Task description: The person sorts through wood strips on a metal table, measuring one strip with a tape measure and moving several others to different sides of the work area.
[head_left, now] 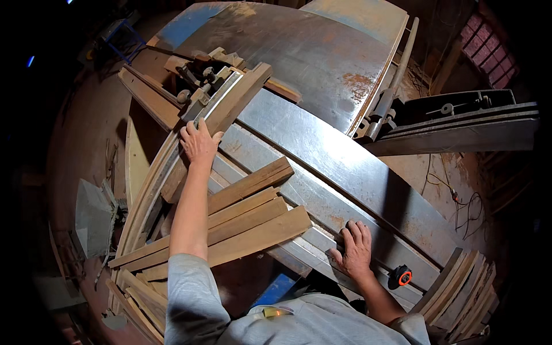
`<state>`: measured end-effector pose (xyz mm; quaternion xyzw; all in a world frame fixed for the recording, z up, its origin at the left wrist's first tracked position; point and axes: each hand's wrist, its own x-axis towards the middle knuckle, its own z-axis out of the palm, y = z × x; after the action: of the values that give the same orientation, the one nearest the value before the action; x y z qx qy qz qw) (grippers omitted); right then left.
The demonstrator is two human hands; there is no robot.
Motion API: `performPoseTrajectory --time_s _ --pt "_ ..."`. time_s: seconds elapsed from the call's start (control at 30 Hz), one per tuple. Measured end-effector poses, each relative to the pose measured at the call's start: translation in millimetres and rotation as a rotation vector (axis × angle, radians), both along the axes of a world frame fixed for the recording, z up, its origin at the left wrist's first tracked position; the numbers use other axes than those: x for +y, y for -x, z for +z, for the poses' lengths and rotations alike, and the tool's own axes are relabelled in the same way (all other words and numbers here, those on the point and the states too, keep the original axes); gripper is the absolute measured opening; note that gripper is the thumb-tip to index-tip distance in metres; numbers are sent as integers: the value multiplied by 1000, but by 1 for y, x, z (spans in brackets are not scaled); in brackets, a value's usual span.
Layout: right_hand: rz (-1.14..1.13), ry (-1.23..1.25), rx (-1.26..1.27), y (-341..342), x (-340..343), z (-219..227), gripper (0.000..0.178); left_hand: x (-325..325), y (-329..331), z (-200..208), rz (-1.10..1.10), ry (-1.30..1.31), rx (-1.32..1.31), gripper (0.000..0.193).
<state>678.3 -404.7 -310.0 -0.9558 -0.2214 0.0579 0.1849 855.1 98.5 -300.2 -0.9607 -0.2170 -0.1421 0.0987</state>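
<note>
My left hand (199,142) is on a long wooden board (238,99) that stands along the metal fence (224,91). Its thumb lies on the board's right side, and its fingers reach over toward the fence. Below it, several loose wooden strips (253,227) lie across the edge of the metal machine table (310,144), passing under my left forearm. My right hand (355,251) rests on the table's near part with nothing held, fingers stretched out and a little apart. Close by it sits a small round black thing with an orange ring (401,278).
Several boards are stacked at the lower right (460,293), and more strips (144,305) at the lower left. A wide rusty metal sheet (299,46) spans the back. A metal rail arm (454,129) juts out at the right, with a loose cable (460,198) on the floor below.
</note>
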Motion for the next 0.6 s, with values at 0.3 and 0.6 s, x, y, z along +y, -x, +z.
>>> performPoseTrajectory --time_s 0.3,0.6 --pt "-1 21 -5 -1 1 0 73 2 6 13 108 115 145 93" --pt "-14 28 -7 0 3 -1 74 -6 3 21 142 100 199 93"
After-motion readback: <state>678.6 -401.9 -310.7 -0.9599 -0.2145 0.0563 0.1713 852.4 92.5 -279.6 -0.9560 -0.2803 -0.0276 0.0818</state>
